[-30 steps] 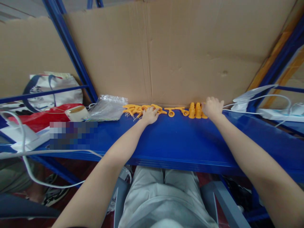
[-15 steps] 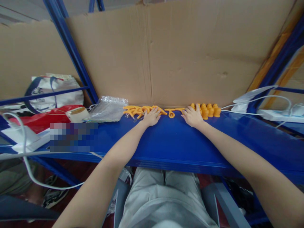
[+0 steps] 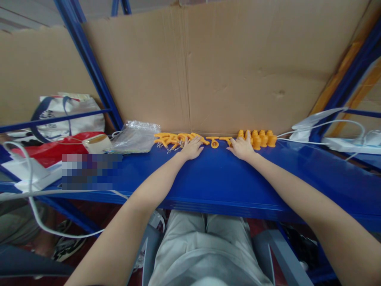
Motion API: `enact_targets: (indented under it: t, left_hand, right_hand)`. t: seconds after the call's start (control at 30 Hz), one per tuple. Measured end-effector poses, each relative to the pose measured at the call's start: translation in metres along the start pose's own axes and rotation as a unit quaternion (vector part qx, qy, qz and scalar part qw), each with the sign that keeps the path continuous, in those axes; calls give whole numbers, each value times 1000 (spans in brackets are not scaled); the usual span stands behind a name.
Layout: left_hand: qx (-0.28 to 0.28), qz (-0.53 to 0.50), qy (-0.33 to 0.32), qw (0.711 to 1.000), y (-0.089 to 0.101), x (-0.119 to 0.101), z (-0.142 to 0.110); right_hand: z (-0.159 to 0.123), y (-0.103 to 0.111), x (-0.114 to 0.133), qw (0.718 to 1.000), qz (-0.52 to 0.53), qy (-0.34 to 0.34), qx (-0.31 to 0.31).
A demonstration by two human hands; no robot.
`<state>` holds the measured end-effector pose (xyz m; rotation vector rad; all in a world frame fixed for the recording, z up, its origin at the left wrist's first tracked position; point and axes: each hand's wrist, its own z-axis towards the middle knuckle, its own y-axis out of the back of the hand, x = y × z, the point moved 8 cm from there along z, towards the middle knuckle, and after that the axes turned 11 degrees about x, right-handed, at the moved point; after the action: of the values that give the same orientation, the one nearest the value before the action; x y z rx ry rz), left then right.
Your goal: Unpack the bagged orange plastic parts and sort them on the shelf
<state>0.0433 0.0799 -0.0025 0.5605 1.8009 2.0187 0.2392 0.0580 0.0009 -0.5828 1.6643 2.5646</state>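
Small orange plastic parts lie in a row along the back of a blue shelf [image 3: 226, 178], against a cardboard sheet [image 3: 220, 67]. My left hand [image 3: 192, 148] rests flat with fingers spread on a heap of flat orange pieces [image 3: 169, 139] that carry thin metal chains. My right hand [image 3: 242, 147] lies palm down, fingers stretched over the left end of a group of upright orange cone-shaped parts [image 3: 262, 138]. Two orange ring-ended pieces [image 3: 214, 141] lie between my hands. Neither hand grips anything that I can see.
A clear plastic bag [image 3: 133, 136] lies left of the orange heap, beside a roll of tape [image 3: 95, 143] and a red bag [image 3: 47, 151]. White cables and a power strip [image 3: 348, 143] sit at the right. Blue rack posts [image 3: 89, 63] stand at both sides.
My right hand has moved left from the right end of the cone group to its left end, uncovering several cones. My left hand has barely shifted on the flat pieces.
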Motion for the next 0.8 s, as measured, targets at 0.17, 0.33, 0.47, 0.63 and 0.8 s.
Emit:
enact_targets:
  t: [0.17, 0.33, 0.47, 0.63, 0.8]
  left_hand:
    - [-3, 3, -10, 1000, -1, -1, 0]
    - [26, 12, 10, 1000, -5, -1, 0]
    - [-39, 36, -19, 998, 13, -11, -6]
    - [-175, 49, -107, 978, 46, -37, -20]
    - [-217, 69, -164, 960, 50, -56, -24]
  right_hand:
    - [0, 4, 3, 1000, -1, 16, -9]
    - [-4, 14, 6, 999, -10, 33, -41]
    - [-8, 26, 7, 996, -10, 43, -80]
    - [-11, 38, 16, 990, 0, 84, -112]
    - [-15, 47, 23, 982, 14, 124, -143]
